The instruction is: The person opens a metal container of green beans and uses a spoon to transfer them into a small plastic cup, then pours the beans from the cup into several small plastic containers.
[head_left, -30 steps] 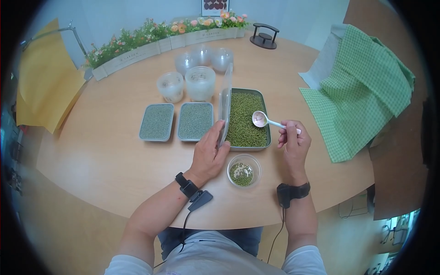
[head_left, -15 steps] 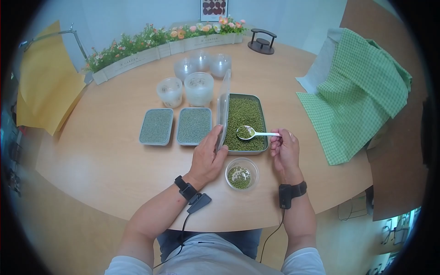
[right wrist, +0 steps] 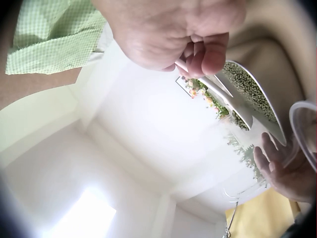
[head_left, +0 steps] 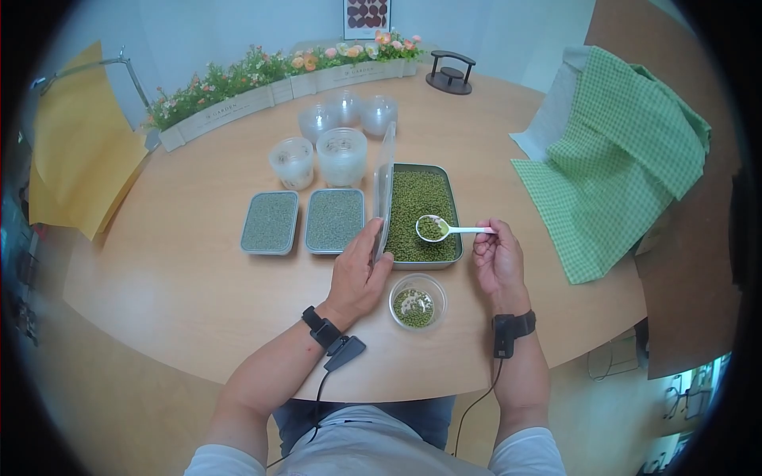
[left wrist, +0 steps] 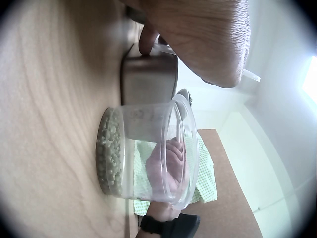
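Observation:
My right hand (head_left: 500, 258) pinches the handle of a white spoon (head_left: 432, 228), whose bowl holds green mung beans above a metal tin (head_left: 458, 246) full of the same beans. At the tin's left side, my left hand (head_left: 359, 274) holds a clear lid (head_left: 383, 190) on edge, thumb near the tin's front corner. Just in front of the tin stands a clear plastic cup (head_left: 441, 305); the left wrist view shows a layer of beans in its bottom. In the right wrist view the spoon (right wrist: 218, 91) slants out from curled fingers.
Two small boxes (head_left: 270, 224) of fine grey-green grains sit left of the lid. Behind them are translucent tubs (head_left: 341, 159) and clear round containers (head_left: 379, 117). Flower planters (head_left: 230, 107) line the back, a dark wooden stand (head_left: 451, 73) beside them. Green checked cloth (head_left: 611, 166) lies right.
The spoon, empty at first over the tin's right part, has moved left into the beans and come up filled, then shifted slightly right. My left hand keeps its place at the lid.

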The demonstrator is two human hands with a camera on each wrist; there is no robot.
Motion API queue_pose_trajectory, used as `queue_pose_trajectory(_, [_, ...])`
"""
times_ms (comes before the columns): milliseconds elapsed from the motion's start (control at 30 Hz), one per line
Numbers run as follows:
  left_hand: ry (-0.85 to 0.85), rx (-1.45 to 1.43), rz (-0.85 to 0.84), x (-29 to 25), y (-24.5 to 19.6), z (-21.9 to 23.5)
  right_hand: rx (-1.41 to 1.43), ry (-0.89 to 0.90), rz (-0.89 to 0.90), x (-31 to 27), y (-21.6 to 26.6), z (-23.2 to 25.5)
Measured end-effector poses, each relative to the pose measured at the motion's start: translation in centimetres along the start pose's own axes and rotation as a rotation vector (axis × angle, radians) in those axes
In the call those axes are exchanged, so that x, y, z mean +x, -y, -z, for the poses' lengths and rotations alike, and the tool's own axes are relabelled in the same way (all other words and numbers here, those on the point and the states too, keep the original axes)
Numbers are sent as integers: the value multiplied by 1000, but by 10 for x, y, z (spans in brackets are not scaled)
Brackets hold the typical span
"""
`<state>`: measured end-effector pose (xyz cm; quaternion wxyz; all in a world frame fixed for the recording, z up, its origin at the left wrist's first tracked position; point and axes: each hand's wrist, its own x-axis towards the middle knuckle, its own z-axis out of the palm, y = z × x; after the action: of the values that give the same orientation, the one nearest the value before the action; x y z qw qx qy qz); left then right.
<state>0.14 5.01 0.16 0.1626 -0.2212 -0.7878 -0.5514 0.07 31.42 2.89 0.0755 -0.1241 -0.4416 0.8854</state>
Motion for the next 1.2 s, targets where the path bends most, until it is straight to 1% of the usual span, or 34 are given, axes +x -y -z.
queue_pose_trajectory(100, [9,1,12,0,-3,2,32,23,-14,-1,5,2])
queue_pose_trajectory(167, [17,-10,38,0,-5,2,47,87,2,-2,9,2])
queue_pose_trajectory(200, [23,-10,46,0,-4,2,48,80,-4,-4,11,2])
queue_pose_trajectory(267, [14,-35,38,0,-2,1,25,168,-43,-6,16,1])
queue_pose_trajectory(300, [17,-34,42,0,-2,1,27,165,-46,-7,17,1])
queue_pose_trajectory(367, [25,-51,64,0,-3,1,-49,301,-78,-9,20,0])
queue_pose_trajectory(400, [27,-51,66,0,-2,1,-48,299,-80,-12,22,-1])
queue_pose_trajectory(467, [13,-54,37,0,-1,0,-118,451,-102,-16,24,-5])
queue_pose_trajectory(500, [13,-54,37,0,-1,0,-118,451,-103,-17,23,-5])
queue_pose_trajectory(567, [8,-77,45,0,-2,0,-199,530,-136,-18,23,-4])
queue_pose_trajectory(667, [7,-63,24,0,1,0,-207,556,-132,-19,22,-6])
queue_pose_trajectory(700, [7,-63,23,-1,2,-1,-207,556,-132,-20,23,-7])
queue_pose_trajectory(767, [-7,-75,5,-1,4,-2,-180,466,-84,-20,23,-9])
queue_pose_trajectory(800, [-8,-75,5,-1,3,-2,-180,467,-83,-20,23,-11])
queue_pose_trajectory(867, [11,-45,29,-1,-1,1,-101,316,78,-20,21,-14])
queue_pose_trajectory(900, [8,-45,26,-1,-1,1,-102,319,81,-19,20,-14])
queue_pose_trajectory(967, [22,-13,31,0,-2,2,-224,124,315,-16,16,-13])
queue_pose_trajectory(1000, [18,-14,26,0,-2,2,-225,128,320,-15,15,-13])
queue_pose_trajectory(1067, [18,-19,23,0,-3,2,-445,47,459,-14,13,-14])
queue_pose_trajectory(1200, [21,-13,28,0,-4,2,-480,37,485,-17,7,-16])
